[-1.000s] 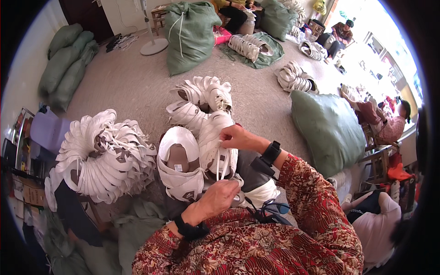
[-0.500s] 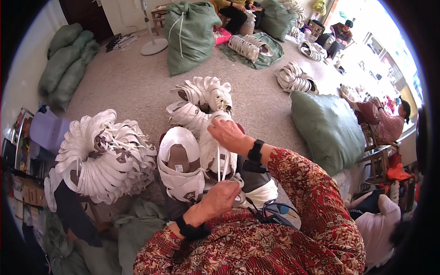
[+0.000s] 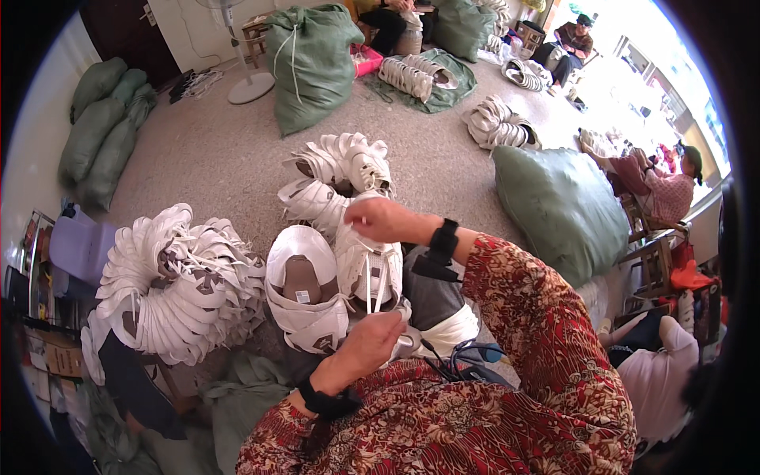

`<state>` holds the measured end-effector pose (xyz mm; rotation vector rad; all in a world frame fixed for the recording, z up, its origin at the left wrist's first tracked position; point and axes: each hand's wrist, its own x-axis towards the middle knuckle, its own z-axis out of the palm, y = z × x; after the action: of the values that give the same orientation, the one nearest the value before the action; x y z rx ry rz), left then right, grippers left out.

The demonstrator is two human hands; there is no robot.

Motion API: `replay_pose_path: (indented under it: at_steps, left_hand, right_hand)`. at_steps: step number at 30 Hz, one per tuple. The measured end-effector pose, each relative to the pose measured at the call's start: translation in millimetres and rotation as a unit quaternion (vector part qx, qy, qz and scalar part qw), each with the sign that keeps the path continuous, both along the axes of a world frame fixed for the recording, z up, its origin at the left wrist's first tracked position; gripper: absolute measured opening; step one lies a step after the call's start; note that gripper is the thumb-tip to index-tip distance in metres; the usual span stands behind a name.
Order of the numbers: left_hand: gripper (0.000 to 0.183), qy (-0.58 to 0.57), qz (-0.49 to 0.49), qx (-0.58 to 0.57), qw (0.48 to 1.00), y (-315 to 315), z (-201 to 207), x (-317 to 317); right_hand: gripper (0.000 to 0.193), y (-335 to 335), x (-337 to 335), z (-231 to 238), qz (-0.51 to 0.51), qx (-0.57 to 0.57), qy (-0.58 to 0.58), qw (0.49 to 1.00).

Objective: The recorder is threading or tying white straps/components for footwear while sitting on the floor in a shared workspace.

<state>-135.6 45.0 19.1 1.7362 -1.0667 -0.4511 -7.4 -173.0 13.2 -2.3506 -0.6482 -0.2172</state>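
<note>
A white shoe upper [image 3: 369, 273] with loose white laces lies in front of me, its far part under my right hand. My left hand [image 3: 369, 348] is closed at its near end, pinching the edge or the laces; the fingertips are partly hidden. Over the far end my right hand [image 3: 381, 219] hovers with curled fingers; whether it holds something small cannot be made out. Just to the left, a second white upper [image 3: 321, 326] with a brown inside and a small label lies open. Beyond them a curved row of nested white uppers [image 3: 317, 198] stretches away.
A big ring of stacked uppers [image 3: 178, 293] stands at left, near a lilac plastic chair [image 3: 81, 241]. Green sacks [image 3: 558, 210] bulge at right, with another sack [image 3: 313, 67] farther back beside a fan base [image 3: 251, 89]. Several people sit around the room's far and right sides.
My right hand has lifted slightly from the upper's far end, its fingers more curled. My left hand keeps its grip at the near end. The whole view has shifted a little.
</note>
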Motion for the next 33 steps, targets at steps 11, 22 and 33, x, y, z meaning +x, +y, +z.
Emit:
replay_pose_path:
  at_steps: [11,22,33]
  left_hand:
    - [0.026,0.199,0.014,0.019,0.980,10.8,28.6,6.6]
    - [0.028,0.596,-0.049,-0.046,0.800,47.1,51.1,-19.5]
    - [0.029,0.320,0.008,0.048,0.946,51.0,51.4,-29.5]
  right_hand:
    - [0.047,-35.7,-49.3,-65.9,-0.252,0.231,0.179,0.923]
    - [0.038,-28.8,-48.2,-80.7,-0.238,0.358,0.188,0.883]
    - [0.019,-15.3,-75.1,-39.2,-0.235,0.136,-0.067,0.960]
